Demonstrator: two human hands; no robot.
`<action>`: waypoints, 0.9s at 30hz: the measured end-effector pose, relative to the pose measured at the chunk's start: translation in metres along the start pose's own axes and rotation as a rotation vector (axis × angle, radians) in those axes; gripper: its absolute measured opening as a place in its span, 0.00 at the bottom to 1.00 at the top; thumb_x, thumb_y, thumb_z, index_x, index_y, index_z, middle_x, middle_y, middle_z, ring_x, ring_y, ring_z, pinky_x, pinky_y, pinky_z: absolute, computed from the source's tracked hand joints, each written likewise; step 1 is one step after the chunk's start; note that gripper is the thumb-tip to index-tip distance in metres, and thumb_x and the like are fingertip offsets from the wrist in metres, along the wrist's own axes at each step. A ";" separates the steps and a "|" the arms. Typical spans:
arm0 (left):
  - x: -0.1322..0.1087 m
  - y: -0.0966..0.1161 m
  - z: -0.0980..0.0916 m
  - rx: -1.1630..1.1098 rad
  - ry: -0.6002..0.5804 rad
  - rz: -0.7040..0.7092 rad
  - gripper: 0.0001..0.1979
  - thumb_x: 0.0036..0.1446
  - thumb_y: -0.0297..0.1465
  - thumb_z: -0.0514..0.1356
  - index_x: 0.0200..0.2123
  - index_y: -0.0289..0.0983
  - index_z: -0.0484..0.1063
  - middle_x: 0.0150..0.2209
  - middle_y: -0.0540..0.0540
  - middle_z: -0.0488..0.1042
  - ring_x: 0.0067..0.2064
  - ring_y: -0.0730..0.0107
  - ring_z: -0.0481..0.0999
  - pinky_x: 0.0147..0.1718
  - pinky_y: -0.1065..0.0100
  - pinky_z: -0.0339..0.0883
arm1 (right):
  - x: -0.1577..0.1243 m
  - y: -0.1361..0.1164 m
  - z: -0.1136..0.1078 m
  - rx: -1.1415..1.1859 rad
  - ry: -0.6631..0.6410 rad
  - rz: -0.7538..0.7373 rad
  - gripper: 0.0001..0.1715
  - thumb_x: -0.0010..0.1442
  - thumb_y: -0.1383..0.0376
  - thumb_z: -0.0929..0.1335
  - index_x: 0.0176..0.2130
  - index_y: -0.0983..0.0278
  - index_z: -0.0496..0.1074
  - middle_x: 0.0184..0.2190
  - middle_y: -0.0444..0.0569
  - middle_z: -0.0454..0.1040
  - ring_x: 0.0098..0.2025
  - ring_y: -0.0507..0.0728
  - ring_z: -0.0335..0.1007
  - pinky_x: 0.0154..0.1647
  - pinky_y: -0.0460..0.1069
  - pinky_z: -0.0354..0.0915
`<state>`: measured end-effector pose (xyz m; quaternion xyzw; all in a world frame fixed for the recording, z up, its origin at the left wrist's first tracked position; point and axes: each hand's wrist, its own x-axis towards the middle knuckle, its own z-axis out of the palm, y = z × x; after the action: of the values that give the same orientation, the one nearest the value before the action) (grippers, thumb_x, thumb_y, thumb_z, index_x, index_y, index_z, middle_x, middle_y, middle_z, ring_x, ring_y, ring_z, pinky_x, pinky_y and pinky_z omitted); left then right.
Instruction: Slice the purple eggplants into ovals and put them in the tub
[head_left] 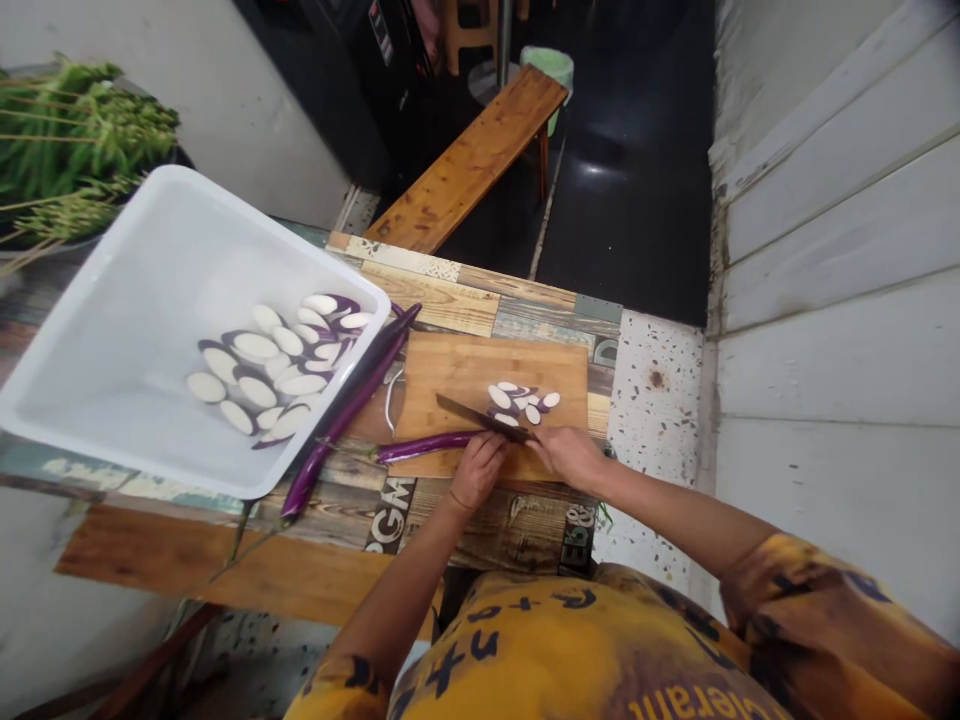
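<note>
On the wooden cutting board (442, 370) lies a long purple eggplant (427, 446), its stem end pointing left. My left hand (480, 470) is closed over the eggplant's right end and holds it down. The knife (469, 409) is in my right hand (574, 457), fingers wrapped round its handle, which they hide. Its dark blade points left, right beside my left fingers. Several white oval eggplant slices (517, 397) with purple skin lie beyond the blade. To the left, whole eggplants (341, 420) rest on the table against a white plastic tub (172, 260) that holds many more slices.
The wood-patterned table (427, 295) carries the board and tub. Skewered green vegetables (82, 150) stand at the far left. Past the table are a wooden bench (480, 160) and a green bin (551, 65). A white wall (840, 320) runs along the right.
</note>
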<state>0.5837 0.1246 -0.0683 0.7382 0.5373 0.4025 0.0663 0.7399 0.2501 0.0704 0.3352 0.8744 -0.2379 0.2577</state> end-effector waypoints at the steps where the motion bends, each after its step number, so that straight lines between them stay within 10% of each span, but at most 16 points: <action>1: 0.000 0.000 0.000 -0.008 -0.004 -0.006 0.13 0.62 0.22 0.53 0.49 0.30 0.69 0.45 0.39 0.72 0.52 0.63 0.66 0.50 0.58 0.68 | 0.004 -0.003 0.001 0.009 0.030 0.009 0.21 0.70 0.60 0.54 0.48 0.68 0.67 0.40 0.56 0.78 0.39 0.59 0.75 0.35 0.48 0.62; 27: -0.009 -0.014 -0.031 0.082 0.022 0.055 0.13 0.63 0.24 0.50 0.45 0.31 0.72 0.39 0.38 0.74 0.49 0.59 0.68 0.48 0.55 0.66 | -0.058 0.014 -0.004 -0.177 -0.077 -0.088 0.09 0.61 0.73 0.61 0.39 0.68 0.69 0.31 0.55 0.74 0.31 0.56 0.72 0.28 0.47 0.59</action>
<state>0.5517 0.1127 -0.0601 0.7504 0.5333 0.3900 0.0191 0.7858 0.2342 0.1052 0.2631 0.8953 -0.1832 0.3091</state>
